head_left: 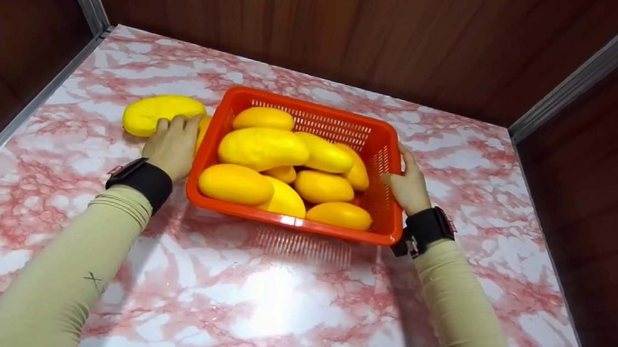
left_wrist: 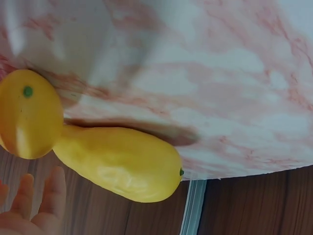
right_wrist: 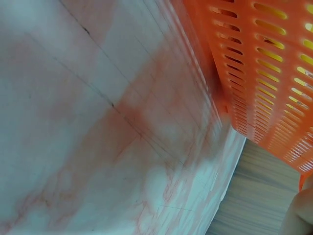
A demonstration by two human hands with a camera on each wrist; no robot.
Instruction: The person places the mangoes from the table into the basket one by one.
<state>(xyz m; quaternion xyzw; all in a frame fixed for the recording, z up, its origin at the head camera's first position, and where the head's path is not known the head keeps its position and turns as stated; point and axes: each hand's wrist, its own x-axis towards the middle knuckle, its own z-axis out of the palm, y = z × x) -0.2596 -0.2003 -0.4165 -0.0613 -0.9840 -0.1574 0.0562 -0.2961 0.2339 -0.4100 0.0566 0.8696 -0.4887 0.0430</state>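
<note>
A red-orange perforated plastic basket [head_left: 294,222] holds several yellow, mango-like fruits [head_left: 264,148]. At its right side, my right hand [head_left: 410,184] grips the rim with the thumb over the inside and the fingers outside. My left hand [head_left: 173,146] is by the basket's left side, its fingers fairly straight; the thumb is hidden. Beyond those fingers lies a long yellow fruit [head_left: 153,114] on the table. A rounder yellow fruit [left_wrist: 32,115] sits against it, between hand and basket, mostly covered in the head view. The right wrist view shows the basket's slotted wall [right_wrist: 269,73] close up.
The table [head_left: 276,314] has a pink and white marbled, shiny top. Dark wood panels [head_left: 309,24] enclose the back and both sides, with metal strips [head_left: 587,68] at the corners.
</note>
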